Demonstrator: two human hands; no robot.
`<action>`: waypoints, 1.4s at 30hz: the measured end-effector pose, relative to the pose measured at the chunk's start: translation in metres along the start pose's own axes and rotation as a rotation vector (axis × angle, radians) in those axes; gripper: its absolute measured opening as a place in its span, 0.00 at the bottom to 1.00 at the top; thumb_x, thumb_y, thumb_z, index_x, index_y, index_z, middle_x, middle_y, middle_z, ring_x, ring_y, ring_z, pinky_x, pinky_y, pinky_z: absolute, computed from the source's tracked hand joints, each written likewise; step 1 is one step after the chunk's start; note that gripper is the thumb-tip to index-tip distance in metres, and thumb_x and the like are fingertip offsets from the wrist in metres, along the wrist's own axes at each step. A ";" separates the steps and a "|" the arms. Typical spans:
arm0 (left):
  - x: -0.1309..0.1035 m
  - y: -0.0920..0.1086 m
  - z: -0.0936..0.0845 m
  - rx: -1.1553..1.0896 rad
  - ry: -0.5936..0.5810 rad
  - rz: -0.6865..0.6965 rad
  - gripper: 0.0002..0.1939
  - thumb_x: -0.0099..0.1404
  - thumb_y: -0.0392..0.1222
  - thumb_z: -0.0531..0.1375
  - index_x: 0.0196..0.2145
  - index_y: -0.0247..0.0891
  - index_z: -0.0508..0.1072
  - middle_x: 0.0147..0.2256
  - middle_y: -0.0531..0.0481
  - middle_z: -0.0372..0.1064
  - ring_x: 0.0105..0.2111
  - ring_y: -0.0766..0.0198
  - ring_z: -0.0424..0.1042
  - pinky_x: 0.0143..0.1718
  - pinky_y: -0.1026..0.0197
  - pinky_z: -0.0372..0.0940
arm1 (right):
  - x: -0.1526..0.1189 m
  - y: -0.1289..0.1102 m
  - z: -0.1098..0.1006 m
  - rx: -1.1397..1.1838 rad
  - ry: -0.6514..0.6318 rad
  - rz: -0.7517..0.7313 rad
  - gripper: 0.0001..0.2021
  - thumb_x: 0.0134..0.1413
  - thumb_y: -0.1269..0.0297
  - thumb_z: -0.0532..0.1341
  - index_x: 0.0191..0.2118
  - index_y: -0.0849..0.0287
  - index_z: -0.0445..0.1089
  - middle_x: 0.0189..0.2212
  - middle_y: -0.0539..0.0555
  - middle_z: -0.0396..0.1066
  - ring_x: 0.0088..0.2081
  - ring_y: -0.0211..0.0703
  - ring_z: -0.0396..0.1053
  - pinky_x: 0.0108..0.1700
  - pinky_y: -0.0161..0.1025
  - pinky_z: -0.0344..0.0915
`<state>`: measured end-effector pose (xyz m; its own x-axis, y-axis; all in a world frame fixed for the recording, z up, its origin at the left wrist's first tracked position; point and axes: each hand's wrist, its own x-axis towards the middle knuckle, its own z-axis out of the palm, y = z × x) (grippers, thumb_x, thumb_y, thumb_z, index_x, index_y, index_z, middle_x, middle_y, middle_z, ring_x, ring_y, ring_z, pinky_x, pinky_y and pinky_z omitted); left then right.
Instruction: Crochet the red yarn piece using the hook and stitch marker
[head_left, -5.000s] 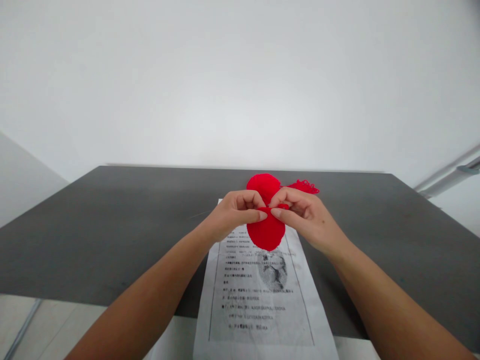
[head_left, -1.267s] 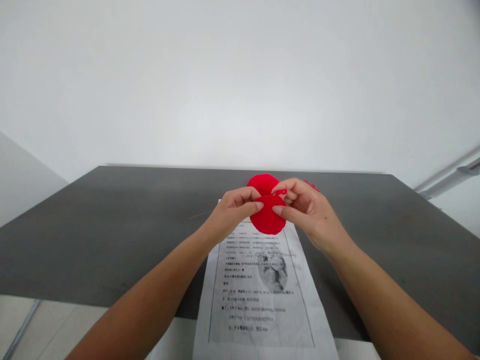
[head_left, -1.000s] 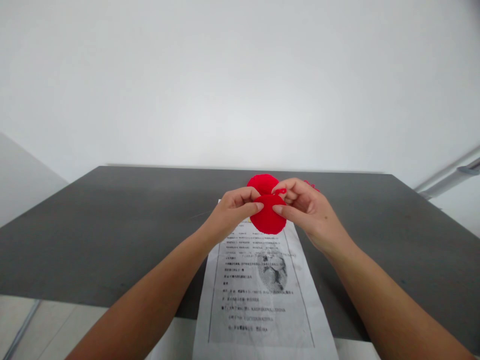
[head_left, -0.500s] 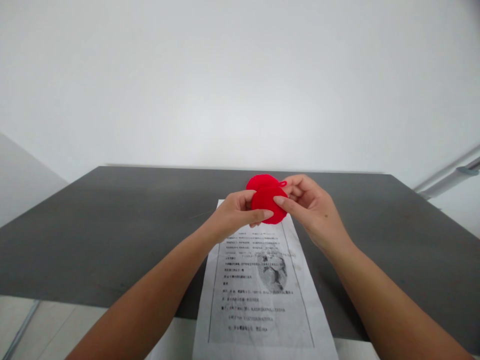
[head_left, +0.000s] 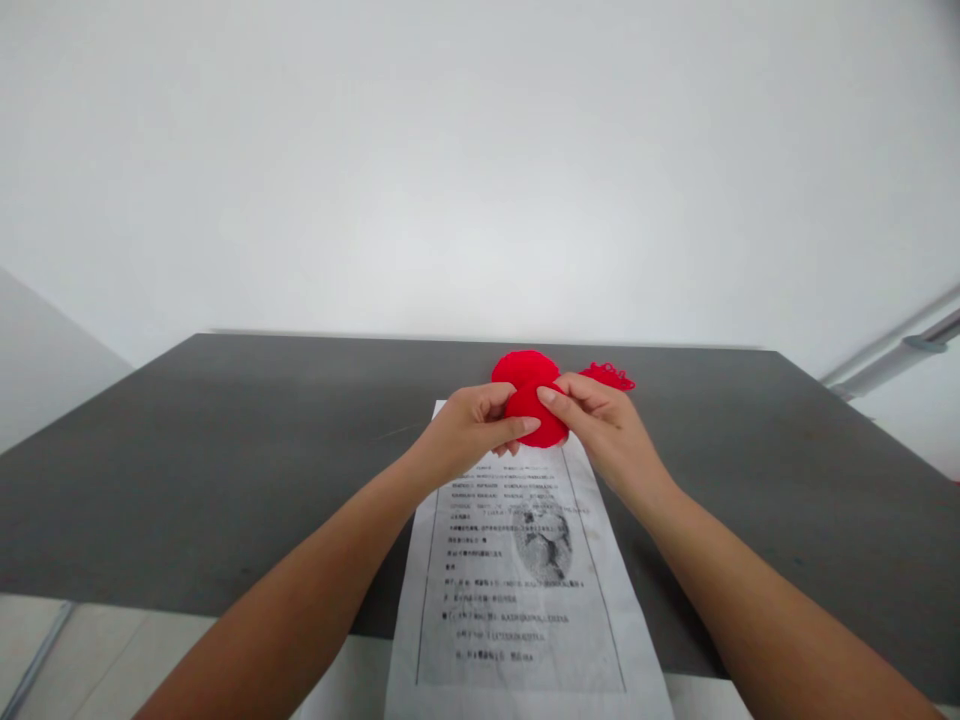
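The two hands meet over the upper part of a printed sheet, and between them is a flat red round piece. The left hand comes to it from the left side. Its thumb lies across the face of the piece, near the lower middle, while the other fingers are bent and partly hidden behind; some fingertips show under its lower left edge. So this hand pinches the piece between thumb and fingers. The right hand comes from the other side and pinches also, with the thumb pressed on the upper part of the face and the index finger at the top edge. The two thumbs are near each other but apart.

Just beyond the piece, a second red round shape shows above the hands, and the held piece covers its lower part. I cannot tell if the two are joined. Behind the right hand, a looped bunch of red yarn lies on the dark table. The sheet carries lines of text and a grey oval picture, and its lower end reaches past the near table edge.
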<state>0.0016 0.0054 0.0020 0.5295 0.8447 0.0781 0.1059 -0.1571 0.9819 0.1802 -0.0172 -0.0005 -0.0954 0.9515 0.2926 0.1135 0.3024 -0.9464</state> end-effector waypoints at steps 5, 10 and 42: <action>-0.001 0.000 0.003 -0.011 0.033 0.025 0.19 0.65 0.55 0.60 0.25 0.37 0.67 0.19 0.55 0.64 0.20 0.68 0.63 0.24 0.63 0.59 | -0.003 -0.001 0.001 -0.026 -0.048 0.013 0.24 0.61 0.42 0.61 0.23 0.56 0.65 0.17 0.46 0.63 0.19 0.35 0.59 0.22 0.35 0.55; -0.003 0.000 0.008 0.065 0.100 0.033 0.21 0.69 0.56 0.54 0.25 0.39 0.66 0.19 0.57 0.59 0.20 0.68 0.58 0.23 0.63 0.54 | -0.005 0.001 0.004 -0.026 -0.068 0.052 0.28 0.63 0.37 0.56 0.22 0.56 0.63 0.13 0.45 0.61 0.16 0.35 0.59 0.21 0.35 0.56; 0.010 -0.016 0.005 -0.167 -0.118 -0.142 0.18 0.55 0.48 0.68 0.19 0.38 0.65 0.14 0.59 0.59 0.16 0.72 0.54 0.20 0.64 0.48 | 0.001 0.019 0.005 -0.115 0.025 -0.015 0.24 0.63 0.39 0.58 0.26 0.54 0.63 0.14 0.43 0.58 0.18 0.37 0.55 0.24 0.37 0.53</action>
<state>0.0090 0.0138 -0.0138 0.6152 0.7850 -0.0734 0.0503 0.0538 0.9973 0.1775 -0.0112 -0.0190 -0.0734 0.9476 0.3110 0.2254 0.3195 -0.9204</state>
